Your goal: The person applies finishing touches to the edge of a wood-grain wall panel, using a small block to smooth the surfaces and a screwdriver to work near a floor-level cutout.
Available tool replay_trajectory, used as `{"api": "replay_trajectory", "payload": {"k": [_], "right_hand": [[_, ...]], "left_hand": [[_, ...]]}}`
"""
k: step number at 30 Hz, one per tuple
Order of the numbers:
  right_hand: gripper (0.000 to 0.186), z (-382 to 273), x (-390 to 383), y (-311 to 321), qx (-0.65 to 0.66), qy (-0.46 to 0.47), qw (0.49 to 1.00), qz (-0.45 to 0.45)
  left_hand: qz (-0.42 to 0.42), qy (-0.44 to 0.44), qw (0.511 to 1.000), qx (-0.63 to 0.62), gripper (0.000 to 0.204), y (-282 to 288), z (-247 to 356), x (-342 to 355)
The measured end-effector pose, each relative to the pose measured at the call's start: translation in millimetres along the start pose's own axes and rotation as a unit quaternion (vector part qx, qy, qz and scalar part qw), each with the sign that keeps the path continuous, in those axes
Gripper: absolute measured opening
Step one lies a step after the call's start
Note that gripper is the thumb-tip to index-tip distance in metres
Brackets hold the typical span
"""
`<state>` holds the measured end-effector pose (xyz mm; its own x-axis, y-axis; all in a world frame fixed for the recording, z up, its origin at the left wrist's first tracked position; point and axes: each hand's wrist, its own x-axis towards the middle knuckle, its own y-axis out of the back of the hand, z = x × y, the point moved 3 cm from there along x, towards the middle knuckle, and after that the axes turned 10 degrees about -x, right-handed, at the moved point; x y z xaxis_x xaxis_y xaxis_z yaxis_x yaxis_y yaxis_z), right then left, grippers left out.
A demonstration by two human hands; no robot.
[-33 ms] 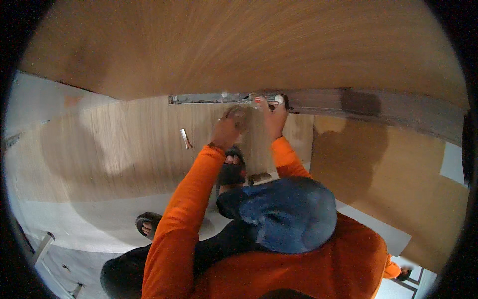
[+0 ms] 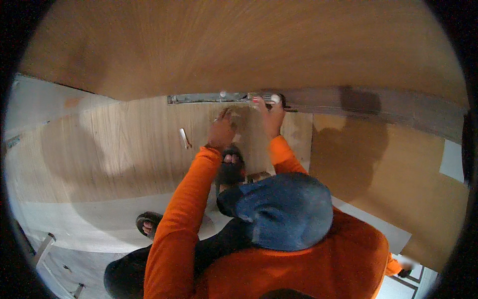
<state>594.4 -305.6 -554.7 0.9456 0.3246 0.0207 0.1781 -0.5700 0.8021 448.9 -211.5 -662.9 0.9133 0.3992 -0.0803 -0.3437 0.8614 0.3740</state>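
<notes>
The right hand (image 2: 272,118) reaches up to a narrow block (image 2: 267,97) with a pale round piece (image 2: 275,99) at its right end, fingertips against the block's near side; whether they pinch it or only rest there I cannot tell. A small red spot shows by the leftmost fingertip. The left hand (image 2: 222,132) lies lower and to the left, apart from the block, its fingers loosely spread and pointing forward with nothing visible between them; whether they touch the surface below is unclear. The block sits at the right end of a long, narrow grey channel (image 2: 199,98), where a small white knob (image 2: 222,94) also shows. The channel runs along the foot of a large brown panel (image 2: 239,45), and a dark strip (image 2: 323,101) continues rightward from the block. Below the channel spreads a pale wood-grained board (image 2: 149,149); on it, left of the left hand, lies a small metal tool (image 2: 184,138), slightly tilted. Both forearms wear orange sleeves (image 2: 184,209). Just beneath the left wrist is a foot in a dark sandal (image 2: 230,172), with another sandal (image 2: 149,224) farther left. A rounded bulge of faded blue cloth (image 2: 286,212) covers part of the right arm. To the right lies a brown sheet (image 2: 348,154), with a white piece (image 2: 452,160) near its far edge.
</notes>
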Motion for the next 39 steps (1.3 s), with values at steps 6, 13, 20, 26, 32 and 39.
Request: {"api": "replay_trajectory", "payload": {"k": [6, 13, 20, 26, 32, 39], "right_hand": [[0.044, 17.8, -1.8, 43.2, -0.150, 0.024, 0.988, -0.029], [0.054, -22.7, -13.5, -2.5, -0.172, -0.027, 0.981, -0.080], [0.051, -75.2, -10.9, -27.5, -0.155, 0.012, 0.971, -0.182], [0.051, -112.2, -11.2, 10.6, -0.010, 0.058, 0.998, -0.005], [0.047, -59.0, -18.9, 17.9, 0.100, 0.006, 0.993, -0.059], [0.022, -54.0, -31.9, -16.7, 0.432, -0.166, 0.881, -0.102]], "left_hand": [[-0.035, 0.087, 0.990, -0.109, 0.051, 4.1, 64.5, -12.6], [-0.010, 0.117, 0.964, -0.238, 0.041, 61.9, 63.5, -36.4], [0.044, 0.104, 0.976, -0.184, 0.039, 128.3, 82.4, -50.1], [0.108, 0.108, 0.982, -0.112, 0.046, 158.5, 66.0, -49.0], [0.137, 0.058, 0.989, -0.017, 0.045, 136.5, 101.7, -41.3], [0.120, 0.069, 0.978, 0.154, 0.035, 145.0, 92.7, -26.2]]}}
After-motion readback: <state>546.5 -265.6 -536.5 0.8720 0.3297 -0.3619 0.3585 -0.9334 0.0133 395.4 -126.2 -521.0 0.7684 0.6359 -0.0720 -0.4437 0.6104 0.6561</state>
